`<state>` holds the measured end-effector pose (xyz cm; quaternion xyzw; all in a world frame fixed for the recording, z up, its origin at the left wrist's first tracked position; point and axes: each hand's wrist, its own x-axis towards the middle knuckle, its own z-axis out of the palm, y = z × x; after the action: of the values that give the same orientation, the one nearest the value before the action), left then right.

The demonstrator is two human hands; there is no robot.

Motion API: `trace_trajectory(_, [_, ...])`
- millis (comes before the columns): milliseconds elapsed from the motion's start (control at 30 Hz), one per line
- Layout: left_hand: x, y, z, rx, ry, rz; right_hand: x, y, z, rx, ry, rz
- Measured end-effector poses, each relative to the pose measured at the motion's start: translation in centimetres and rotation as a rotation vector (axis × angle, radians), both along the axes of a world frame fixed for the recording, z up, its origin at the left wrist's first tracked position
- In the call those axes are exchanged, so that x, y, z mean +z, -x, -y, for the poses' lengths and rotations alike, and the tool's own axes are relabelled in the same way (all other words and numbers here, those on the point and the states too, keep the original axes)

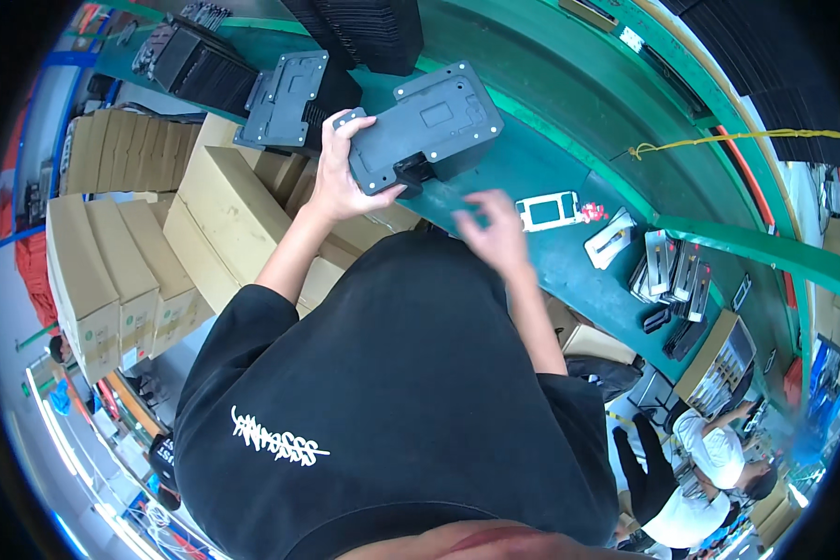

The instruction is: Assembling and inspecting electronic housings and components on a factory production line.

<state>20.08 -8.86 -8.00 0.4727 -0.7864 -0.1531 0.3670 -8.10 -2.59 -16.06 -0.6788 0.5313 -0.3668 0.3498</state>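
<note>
My left hand (338, 175) is closed on one end of a black box-shaped housing (453, 138) with bright round spots at its corners and a recessed rectangle on its top face. The thumb presses the near edge and the fingers reach over the far corner. My right hand (497, 233), slightly blurred, hovers just right of the housing with thumb and fingers apart and nothing in it. Close to its right, a white rectangular frame with a dark green middle (548, 212) lies on the green bench. A similar black housing (294, 89) stands left of the held one.
Behind stand stacks of black parts (369, 33). At right on the green bench (569, 266) are small red pieces (593, 213), a pale flat part (610, 239), stacked metal-coloured parts (672, 271) and a carton (719, 359). Large cartons (224, 219) stand left; co-workers (686, 509) are lower right.
</note>
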Motion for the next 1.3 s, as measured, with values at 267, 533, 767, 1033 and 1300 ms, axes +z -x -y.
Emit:
trace_trajectory(267, [0.3,1.7,-0.5,0.033,0.066,0.028,2.3,-9.5,1.7,-0.077,0.262,-0.199])
trace_trajectory(533, [-0.1,4.7,-3.9,0.234,0.083,-0.006,1.6,-9.5,0.5,-0.211,0.290,0.027])
trace_trajectory(767, [0.6,3.8,-3.5,0.182,-0.004,0.051,0.4,-9.7,0.7,-0.213,0.304,0.125])
trace_trajectory(1033, [5.0,-0.1,-0.8,0.122,-0.523,-0.538,0.8,-8.5,0.4,-0.197,0.357,0.095])
trace_trajectory(1300, [-3.3,-2.2,6.5,0.356,-0.831,-0.867,1.3,-8.4,0.1,-0.152,0.250,0.066])
